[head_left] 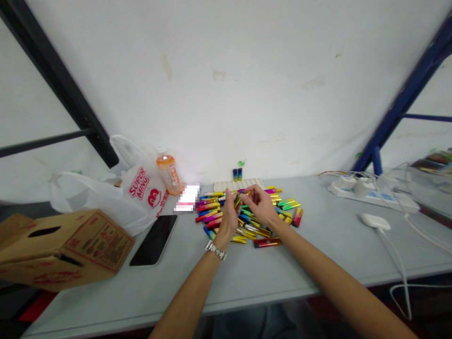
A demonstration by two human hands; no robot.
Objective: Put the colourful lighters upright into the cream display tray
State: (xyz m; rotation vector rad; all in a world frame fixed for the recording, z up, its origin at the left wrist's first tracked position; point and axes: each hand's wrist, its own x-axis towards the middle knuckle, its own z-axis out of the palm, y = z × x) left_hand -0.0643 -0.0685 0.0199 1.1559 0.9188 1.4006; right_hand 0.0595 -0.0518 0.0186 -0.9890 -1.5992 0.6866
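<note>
Shiny, slim lighters (257, 229) in red, yellow, green, blue and purple lie in a loose pile on the grey table. Above the pile, my left hand (229, 214) grips a yellow-green lighter (237, 201) between thumb and fingers. The fingers of my right hand (259, 203) are pinched together at the upper end of that same lighter, and their tips partly hide it. Behind my hands sits a pale tray (221, 185) with rows of slots. Two blue-and-yellow lighters (238, 174) stand upright side by side at its back.
To the left are a cardboard box (95, 240), a white plastic bag (134, 193), an orange drink bottle (169, 170), a blurred-out card (188, 197) and a dark tablet (154, 240). A power strip (374, 195) and a white charger (375, 221) with cables lie at right.
</note>
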